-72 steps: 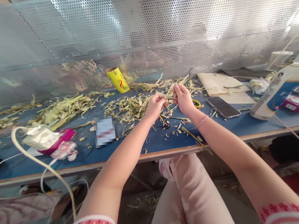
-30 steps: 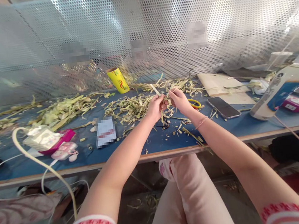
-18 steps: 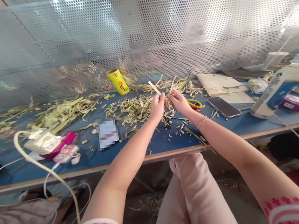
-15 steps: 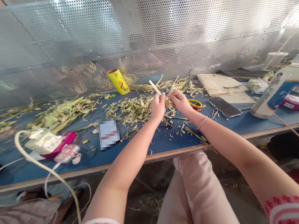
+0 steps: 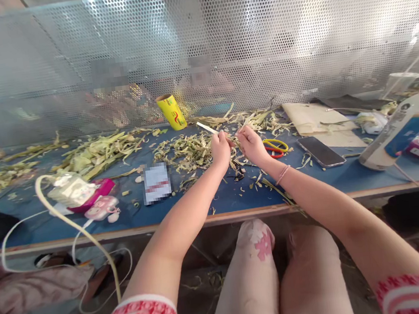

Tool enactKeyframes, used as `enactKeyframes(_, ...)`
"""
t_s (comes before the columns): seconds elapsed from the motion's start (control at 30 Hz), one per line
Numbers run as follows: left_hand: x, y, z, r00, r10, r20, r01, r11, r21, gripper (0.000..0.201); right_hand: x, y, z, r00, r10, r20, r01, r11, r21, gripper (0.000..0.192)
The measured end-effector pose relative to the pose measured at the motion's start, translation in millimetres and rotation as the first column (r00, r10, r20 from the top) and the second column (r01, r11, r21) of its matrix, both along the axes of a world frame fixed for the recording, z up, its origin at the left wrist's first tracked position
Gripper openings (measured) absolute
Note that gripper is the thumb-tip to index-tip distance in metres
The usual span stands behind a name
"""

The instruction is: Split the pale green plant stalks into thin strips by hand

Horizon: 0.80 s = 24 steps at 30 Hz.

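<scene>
My left hand (image 5: 221, 149) is closed above the middle of the bench, with a flat pale strip (image 5: 206, 127) poking out past the thumb toward the upper left. To its right, my right hand (image 5: 250, 144) has its fingers pinched together; whatever lies between them is too small or hidden to make out. A narrow gap parts the hands. Beneath and behind them spreads a heap of yellow-green plant shreds (image 5: 190, 151). Scissors with yellow and red handles (image 5: 277, 147) lie just right of my right hand.
A yellow tube (image 5: 172, 112) stands near the perforated metal screen (image 5: 220, 50). Leafy stalks (image 5: 99, 154) and a cabled pink-and-white device (image 5: 85, 194) lie left. Right are a phone (image 5: 321, 151), brown card (image 5: 311, 117) and bottle (image 5: 399, 130). The bench edge (image 5: 220, 219) runs above my knees.
The pale strip in my left hand has tilted further left. A thin strip that rose from my right hand no longer shows. My knees have moved apart, and the view has shifted slightly.
</scene>
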<state>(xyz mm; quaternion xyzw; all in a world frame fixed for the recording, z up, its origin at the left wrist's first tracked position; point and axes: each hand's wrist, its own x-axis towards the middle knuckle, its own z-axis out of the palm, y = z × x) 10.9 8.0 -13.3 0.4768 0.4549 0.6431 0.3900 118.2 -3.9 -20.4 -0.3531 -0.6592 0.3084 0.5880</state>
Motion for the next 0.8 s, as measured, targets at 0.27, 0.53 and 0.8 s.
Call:
enactKeyframes(0.27, 0.9, -13.0, 10.9, 0.945, -0.282, 0.168, 0.294, 0.954, -0.055, 0.020, 5.5, 5.6, 0.5, 0.986, 0.039, -0.163, -0.056, 0.994, -0.098, 0.028)
enactKeyframes(0.53, -0.5, -13.7, 11.5, 0.871, -0.413, 0.266, 0.428, 0.904, 0.004, 0.021, 6.1, 3.4, 7.8, 0.948, 0.099, -0.301, -0.156, 0.973, -0.171, 0.027)
enactKeyframes(0.8, -1.8, -15.4, 15.0, 0.812, -0.470, 0.346, 0.496, 0.868, 0.014, 0.025, 9.4, -2.6, 14.8, 0.923, 0.137, -0.361, -0.217, 0.958, -0.189, 0.031)
